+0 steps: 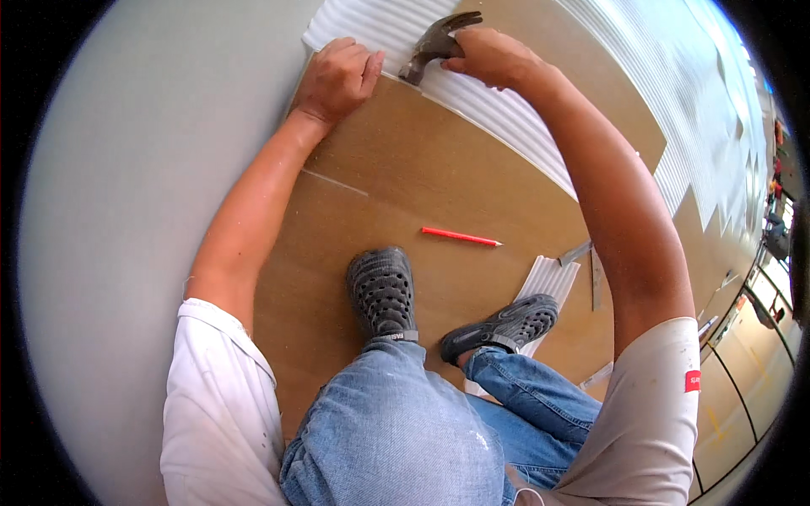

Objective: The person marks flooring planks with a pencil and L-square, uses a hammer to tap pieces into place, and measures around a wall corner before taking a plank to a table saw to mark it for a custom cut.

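Observation:
A claw hammer [434, 42] is gripped in my right hand [494, 59], its striking face low over the edge of a white ribbed strip [489, 118] at the top of the view. Just left of the hammer head, my left hand [337, 80] is closed at the strip's edge beside the grey wall; whatever its fingers hold is hidden. Brown board [329, 219] lies under the strip and under my feet. A red pencil [460, 236] lies on the board below my hands.
The grey wall [126, 211] runs along my left. My dark clogs [380, 291] rest on the board, near a ribbed offcut [544, 274] and a metal square [596, 287]. More ribbed white sheeting [683, 101] spreads at upper right; clutter and a gridded floor show at the far right.

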A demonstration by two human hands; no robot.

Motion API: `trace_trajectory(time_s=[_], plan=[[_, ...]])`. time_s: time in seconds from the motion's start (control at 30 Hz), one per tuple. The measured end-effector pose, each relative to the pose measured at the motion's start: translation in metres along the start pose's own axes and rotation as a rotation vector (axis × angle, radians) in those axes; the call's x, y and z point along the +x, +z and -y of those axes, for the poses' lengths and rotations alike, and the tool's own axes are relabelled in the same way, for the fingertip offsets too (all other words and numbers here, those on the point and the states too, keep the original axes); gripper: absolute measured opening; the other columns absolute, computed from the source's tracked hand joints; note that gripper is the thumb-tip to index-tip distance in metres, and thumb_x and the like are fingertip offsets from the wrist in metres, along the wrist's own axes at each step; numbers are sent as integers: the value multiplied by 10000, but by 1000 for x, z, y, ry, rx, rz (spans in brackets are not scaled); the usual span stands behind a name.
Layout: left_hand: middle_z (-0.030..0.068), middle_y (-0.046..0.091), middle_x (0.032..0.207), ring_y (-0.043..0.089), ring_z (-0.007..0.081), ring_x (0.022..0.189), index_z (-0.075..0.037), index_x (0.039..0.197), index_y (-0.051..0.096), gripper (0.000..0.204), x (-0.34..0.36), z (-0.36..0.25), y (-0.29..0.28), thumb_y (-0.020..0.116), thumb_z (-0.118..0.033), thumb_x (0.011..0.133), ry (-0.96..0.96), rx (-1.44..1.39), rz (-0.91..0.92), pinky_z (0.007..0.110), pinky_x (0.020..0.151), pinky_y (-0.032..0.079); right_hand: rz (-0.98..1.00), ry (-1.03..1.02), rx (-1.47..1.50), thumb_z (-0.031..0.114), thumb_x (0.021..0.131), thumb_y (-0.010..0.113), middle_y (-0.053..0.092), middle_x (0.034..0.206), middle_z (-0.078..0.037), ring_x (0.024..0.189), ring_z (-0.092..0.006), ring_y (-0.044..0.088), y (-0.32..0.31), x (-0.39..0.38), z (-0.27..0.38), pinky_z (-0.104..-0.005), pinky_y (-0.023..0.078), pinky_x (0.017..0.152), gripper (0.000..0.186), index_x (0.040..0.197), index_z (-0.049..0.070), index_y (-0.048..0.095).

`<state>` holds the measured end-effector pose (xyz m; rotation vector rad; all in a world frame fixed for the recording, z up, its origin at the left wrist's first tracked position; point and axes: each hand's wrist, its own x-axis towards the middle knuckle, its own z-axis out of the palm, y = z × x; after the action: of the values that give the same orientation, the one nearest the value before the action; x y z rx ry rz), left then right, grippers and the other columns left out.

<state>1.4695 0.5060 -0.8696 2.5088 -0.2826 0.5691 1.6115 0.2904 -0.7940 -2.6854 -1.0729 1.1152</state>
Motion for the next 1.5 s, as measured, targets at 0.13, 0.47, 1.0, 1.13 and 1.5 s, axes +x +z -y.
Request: trace_trajectory(time_s=[0.13, 0.47, 1.0, 1.13, 1.5], plan=[[182, 559, 700, 557, 384, 733, 3, 705, 555, 340, 5, -2, 3, 579, -172, 995, 18, -16, 1, 481, 722, 470, -57, 111, 183, 361, 973, 661, 607, 678, -145, 562, -259, 616, -9, -8, 1, -416, 508, 512, 378, 955, -12, 600], [175, 592, 737, 602, 376, 785, -7, 703, 579, 363, 6, -10, -7, 595, -223, 995, -3, 70, 6, 475, 744, 493, -206, -6, -4, 342, 900, 691, 708, 1055, -244, 1032, -406, 671, 0, -10, 2, -506, 531, 902, 378, 1050, -4, 677], [171, 602, 706, 615, 343, 743, -23, 698, 575, 259, 3, -7, -9, 595, -141, 927, 57, 105, -28, 473, 734, 507, -224, -25, -58, 342, 906, 678, 704, 994, -262, 981, -436, 674, 6, -1, 8, -522, 531, 862, 363, 1032, 1, 671], [170, 572, 709, 576, 383, 728, -18, 689, 565, 350, -1, -3, -2, 611, -208, 979, 32, 125, -22, 484, 695, 480, -167, -26, -31, 347, 906, 680, 703, 981, -270, 971, -434, 678, 3, -11, 9, -520, 537, 843, 358, 994, 0, 683], [105, 582, 697, 576, 307, 746, -46, 665, 564, 319, -5, -1, -4, 623, -167, 954, 19, 58, 7, 427, 690, 490, -126, 375, 46, 313, 945, 671, 673, 903, -273, 893, -474, 647, 19, -223, -79, -532, 502, 766, 336, 1056, 7, 589]])
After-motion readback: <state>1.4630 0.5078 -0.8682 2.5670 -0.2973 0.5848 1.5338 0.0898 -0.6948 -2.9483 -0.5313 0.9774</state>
